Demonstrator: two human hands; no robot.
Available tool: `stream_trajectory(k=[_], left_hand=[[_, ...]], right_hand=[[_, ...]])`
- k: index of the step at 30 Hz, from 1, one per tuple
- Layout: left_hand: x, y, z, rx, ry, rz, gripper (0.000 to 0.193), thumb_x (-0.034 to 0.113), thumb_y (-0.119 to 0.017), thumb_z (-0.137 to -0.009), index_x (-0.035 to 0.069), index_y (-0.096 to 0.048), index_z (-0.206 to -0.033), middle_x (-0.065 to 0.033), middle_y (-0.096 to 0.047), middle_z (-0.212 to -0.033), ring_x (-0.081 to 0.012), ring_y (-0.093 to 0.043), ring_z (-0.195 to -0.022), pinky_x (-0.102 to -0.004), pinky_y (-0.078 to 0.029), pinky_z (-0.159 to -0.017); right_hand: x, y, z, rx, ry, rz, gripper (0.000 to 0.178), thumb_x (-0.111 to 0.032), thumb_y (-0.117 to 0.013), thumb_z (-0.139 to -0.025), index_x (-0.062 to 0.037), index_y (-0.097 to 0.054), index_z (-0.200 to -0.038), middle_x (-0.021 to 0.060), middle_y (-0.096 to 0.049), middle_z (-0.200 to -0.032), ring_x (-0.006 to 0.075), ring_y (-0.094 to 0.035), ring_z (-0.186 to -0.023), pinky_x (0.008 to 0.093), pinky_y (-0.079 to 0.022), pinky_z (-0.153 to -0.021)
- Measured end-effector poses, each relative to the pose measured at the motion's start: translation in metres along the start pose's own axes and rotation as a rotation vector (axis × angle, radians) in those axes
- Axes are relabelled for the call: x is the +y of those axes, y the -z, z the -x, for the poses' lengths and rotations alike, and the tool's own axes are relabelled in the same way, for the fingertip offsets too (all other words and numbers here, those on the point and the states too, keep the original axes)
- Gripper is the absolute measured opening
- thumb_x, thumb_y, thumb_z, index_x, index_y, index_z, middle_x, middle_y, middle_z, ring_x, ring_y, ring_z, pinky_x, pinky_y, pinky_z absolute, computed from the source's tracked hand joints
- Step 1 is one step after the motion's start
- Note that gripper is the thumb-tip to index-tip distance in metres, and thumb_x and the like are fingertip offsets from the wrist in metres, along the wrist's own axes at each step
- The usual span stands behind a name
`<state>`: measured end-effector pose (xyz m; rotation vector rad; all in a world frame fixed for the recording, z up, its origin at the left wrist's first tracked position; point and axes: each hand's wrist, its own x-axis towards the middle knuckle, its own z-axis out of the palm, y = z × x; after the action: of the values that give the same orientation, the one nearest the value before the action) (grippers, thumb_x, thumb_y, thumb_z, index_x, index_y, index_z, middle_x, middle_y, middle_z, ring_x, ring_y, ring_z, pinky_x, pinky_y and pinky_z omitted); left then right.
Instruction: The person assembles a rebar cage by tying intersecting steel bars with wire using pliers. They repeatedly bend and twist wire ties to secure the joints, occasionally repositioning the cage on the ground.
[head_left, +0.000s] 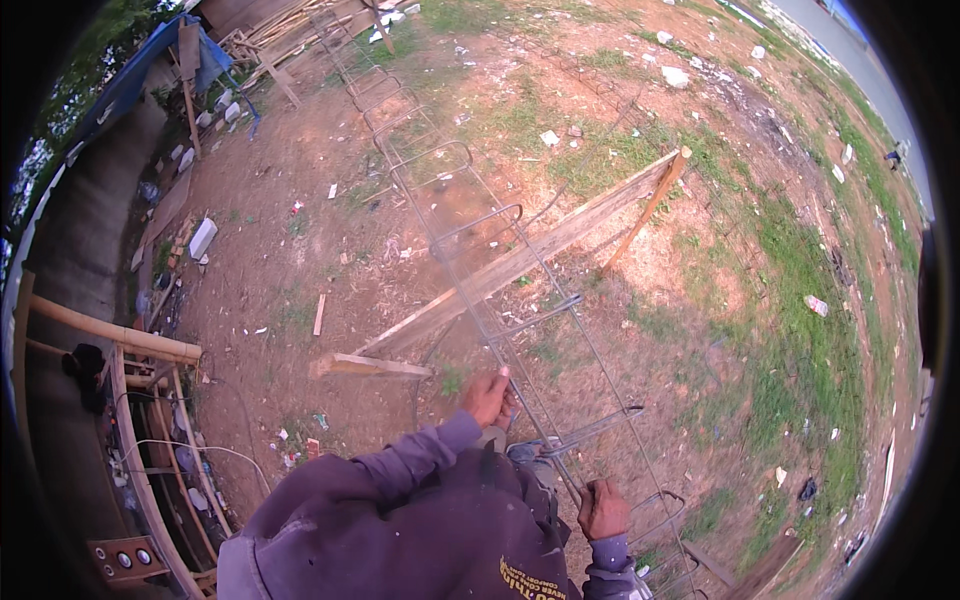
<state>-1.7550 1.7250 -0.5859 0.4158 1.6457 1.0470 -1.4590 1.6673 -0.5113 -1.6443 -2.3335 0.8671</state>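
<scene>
A long rebar cage (pixel 540 322) of thin steel bars and bent stirrups runs from the far left down past my right side. My left hand (pixel 487 398) is closed at the cage's near long bar, thumb uppermost; whatever its fingers pinch is too small to make out. Lower down, my right hand (pixel 604 510) has its fingers curled against the same long bar, close to a stirrup (pixel 598 430). Under the cage, a wooden plank on legs (pixel 540 250) crosses at a slant and props it up.
Grass and dirt with scattered litter surround the cage. At the left stand a bamboo pole (pixel 115 328) and a wooden frame (pixel 160 470) beside a wall. A blue tarp (pixel 140 75) and a pile of wood sticks (pixel 285 40) lie farther off. Another plank (pixel 765 568) is at lower right.
</scene>
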Motion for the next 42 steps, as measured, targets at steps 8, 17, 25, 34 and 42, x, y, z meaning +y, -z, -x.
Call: stream_trajectory(k=[8, 17, 25, 34, 42], left_hand=[[0.041, -0.001, 0.009, -0.105, -0.089, -0.489, 0.057, 0.048, -0.057, -0.093, -0.003, -0.064, -0.071, -0.0079, -0.060, -0.055, -0.0143, -0.059, -0.044, -0.0281, -0.048, -0.044], [0.022, -0.012, 0.017, -0.022, 0.053, -0.007, 0.036, 0.031, -0.061, -0.093, -0.003, -0.067, -0.083, -0.0055, -0.060, -0.059, -0.0097, -0.056, -0.044, -0.0239, -0.045, -0.042], [0.018, -0.011, 0.015, -0.001, 0.009, -0.016, 0.038, 0.032, -0.062, -0.093, -0.001, -0.062, -0.074, -0.0052, -0.057, -0.056, -0.0109, -0.057, -0.044, -0.0257, -0.045, -0.041], [0.013, -0.011, 0.013, -0.083, 0.021, 0.077, 0.038, 0.034, -0.062, -0.094, 0.001, -0.059, -0.075, -0.0065, -0.060, -0.057, -0.0121, -0.058, -0.044, -0.0266, -0.045, -0.040], [0.007, -0.007, 0.002, -0.132, 0.125, 0.047, 0.038, 0.035, -0.061, -0.094, 0.002, -0.060, -0.074, -0.0071, -0.061, -0.058, -0.0130, -0.060, -0.045, -0.0271, -0.047, -0.044]], right_hand=[[0.002, 0.003, -0.006, -0.195, 0.125, -0.181, 0.015, -0.019, -0.065, -0.084, -0.0044, -0.063, -0.086, 0.0172, -0.064, -0.080, 0.0374, -0.063, -0.069, 0.0465, -0.049, -0.061], [0.021, -0.022, -0.049, -0.356, -0.198, -0.508, 0.030, -0.032, -0.075, -0.079, -0.0024, -0.069, -0.081, 0.0067, -0.066, -0.067, 0.0180, -0.062, -0.059, 0.0329, -0.049, -0.057], [0.014, -0.029, -0.062, -0.166, 0.070, -0.236, 0.022, -0.020, -0.079, -0.071, -0.0021, -0.069, -0.078, 0.0136, -0.065, -0.067, 0.0295, -0.063, -0.059, 0.0384, -0.049, -0.056], [0.046, -0.009, -0.077, 0.240, -0.055, -0.112, 0.016, -0.016, -0.075, -0.078, -0.0024, -0.069, -0.082, 0.0159, -0.064, -0.072, 0.0326, -0.063, -0.063, 0.0406, -0.048, -0.058], [0.058, -0.015, -0.089, 0.440, -0.114, 0.083, 0.014, -0.018, -0.073, -0.081, -0.0045, -0.071, -0.086, 0.0143, -0.061, -0.075, 0.0336, -0.062, -0.066, 0.0433, -0.047, -0.058]])
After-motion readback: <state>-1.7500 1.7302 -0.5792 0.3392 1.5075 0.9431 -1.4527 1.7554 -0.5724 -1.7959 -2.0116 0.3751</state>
